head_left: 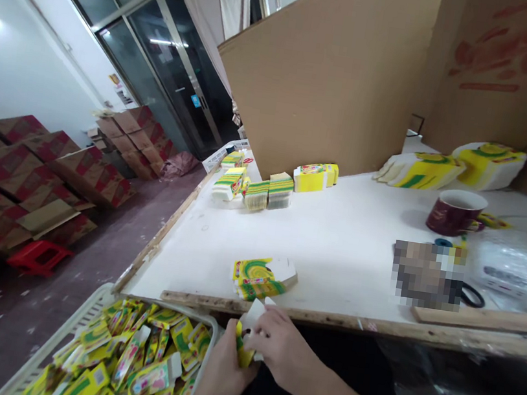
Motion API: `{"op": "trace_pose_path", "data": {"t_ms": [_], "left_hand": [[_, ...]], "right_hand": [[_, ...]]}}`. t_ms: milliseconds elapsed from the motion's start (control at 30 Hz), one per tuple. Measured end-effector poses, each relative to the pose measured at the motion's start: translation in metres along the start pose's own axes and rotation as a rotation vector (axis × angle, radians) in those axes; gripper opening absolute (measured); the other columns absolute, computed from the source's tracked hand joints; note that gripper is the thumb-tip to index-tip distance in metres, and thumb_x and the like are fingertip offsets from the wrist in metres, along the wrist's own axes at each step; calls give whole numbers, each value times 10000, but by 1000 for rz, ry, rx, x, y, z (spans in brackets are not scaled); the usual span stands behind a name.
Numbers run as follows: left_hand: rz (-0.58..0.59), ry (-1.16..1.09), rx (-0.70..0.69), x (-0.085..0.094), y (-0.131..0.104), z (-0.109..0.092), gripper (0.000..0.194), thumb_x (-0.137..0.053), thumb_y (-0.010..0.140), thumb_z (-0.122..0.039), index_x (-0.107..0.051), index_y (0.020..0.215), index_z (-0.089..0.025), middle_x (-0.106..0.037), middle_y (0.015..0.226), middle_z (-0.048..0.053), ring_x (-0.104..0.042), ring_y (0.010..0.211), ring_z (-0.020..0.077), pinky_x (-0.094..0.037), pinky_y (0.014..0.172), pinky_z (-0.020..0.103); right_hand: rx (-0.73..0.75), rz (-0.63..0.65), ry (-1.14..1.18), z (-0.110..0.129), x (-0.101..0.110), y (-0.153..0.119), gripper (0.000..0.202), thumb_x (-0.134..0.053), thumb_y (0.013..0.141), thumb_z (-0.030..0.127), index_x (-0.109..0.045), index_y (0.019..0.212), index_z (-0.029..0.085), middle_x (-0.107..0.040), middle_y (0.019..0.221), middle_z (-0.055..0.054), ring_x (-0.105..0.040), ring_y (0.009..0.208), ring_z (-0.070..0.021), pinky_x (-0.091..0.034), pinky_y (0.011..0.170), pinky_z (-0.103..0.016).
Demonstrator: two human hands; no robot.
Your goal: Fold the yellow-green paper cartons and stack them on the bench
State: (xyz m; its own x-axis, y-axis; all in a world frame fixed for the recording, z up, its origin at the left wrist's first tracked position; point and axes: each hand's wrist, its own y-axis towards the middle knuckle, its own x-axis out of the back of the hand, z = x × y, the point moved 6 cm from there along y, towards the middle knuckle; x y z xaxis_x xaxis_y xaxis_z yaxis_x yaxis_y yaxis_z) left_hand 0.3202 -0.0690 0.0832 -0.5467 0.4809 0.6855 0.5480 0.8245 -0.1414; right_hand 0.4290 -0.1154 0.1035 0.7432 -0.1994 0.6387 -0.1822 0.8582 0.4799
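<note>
In front of the table edge, a small yellow carton with white flaps [253, 316] is held between both hands. My left hand [226, 367] is wrapped round its yellow body from the left. With bent fingers, my right hand [282, 349] grips the carton at its white flap end; the fingers partly cover it. Just beyond the hands, a pile of flattened yellow-green cartons [259, 277] lies on the white table [335, 247]. To the left of my left hand stands a pale plastic basket [78, 318] filled with many folded cartons [152, 378].
Carton stacks [280, 191] stand along the table's far left, and more flat cartons [424, 171] lean at the back right. A maroon mug [455, 212], a plastic-wrapped item [504, 264] and a wooden strip [479, 318] lie right. Cardboard sheets [328, 82] form a back wall. A red stool [41, 256] stands left.
</note>
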Motion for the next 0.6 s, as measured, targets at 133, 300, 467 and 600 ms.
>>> {"op": "trace_pose_path", "data": {"t_ms": [133,300,467,600], "left_hand": [[-94,45,55,7,1,-6,360,-538,679,-172,-348,985,-180,-576,876,50,-567,808,207,-433,719,313],[-57,-8,-24,-2,0,-21,501,-513,722,-174,-275,1162,-168,-561,1052,110,-559,954,221,-421,834,340],[-22,30,-96,-8,-3,-22,667,-527,714,-181,-162,1269,-129,-465,1232,164,-475,1126,238,-361,958,374],[-28,72,-152,-12,-4,-21,778,-515,678,-121,-71,1316,-147,-364,1333,157,-401,1207,230,-342,989,364]], "right_hand": [[-326,-383,387,-26,11,-9,595,-570,742,224,-348,1294,216,-394,1290,-116,-334,1211,-254,-257,1029,-439],[-636,-231,1297,-39,-36,-7,426,-516,784,387,-525,1144,160,-582,1129,-102,-518,1070,-244,-364,958,-410],[-641,-53,1680,-23,-34,1,433,-622,722,439,-585,1069,183,-643,1030,-63,-565,1002,-208,-332,987,-383],[-709,-47,1721,-22,-35,1,432,-652,671,481,-634,965,166,-667,943,-77,-585,969,-226,-347,969,-397]]}}
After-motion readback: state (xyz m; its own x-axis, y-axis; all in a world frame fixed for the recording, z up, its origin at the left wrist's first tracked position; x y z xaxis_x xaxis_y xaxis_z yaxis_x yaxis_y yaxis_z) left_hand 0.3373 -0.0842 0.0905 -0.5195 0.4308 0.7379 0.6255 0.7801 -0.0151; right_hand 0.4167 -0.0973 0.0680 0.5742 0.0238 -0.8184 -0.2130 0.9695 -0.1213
